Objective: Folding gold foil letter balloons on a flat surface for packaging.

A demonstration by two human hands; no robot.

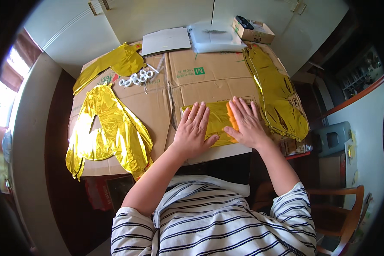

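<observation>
A piece of gold foil (219, 115), likely a flat foil balloon, lies at the table's near edge, partly on a white sheet (226, 150). My left hand (195, 130) rests flat on its left part, fingers stretched out and thumb pointing right. On its right part lies my right hand (248, 124), also flat, with fingers a little apart. A bright orange piece (233, 121) shows along the right hand's left side; its kind is unclear and the palm hides part of it. Neither hand grips anything.
Flattened cardboard (209, 79) covers the table. Gold foil balloons lie at near left (104, 123), far left (123, 62) and right (273, 91). Several white ribbon rolls (135, 79) sit left of centre. Behind are white card (166, 41), clear plastic bags (215, 38) and a small box (256, 32).
</observation>
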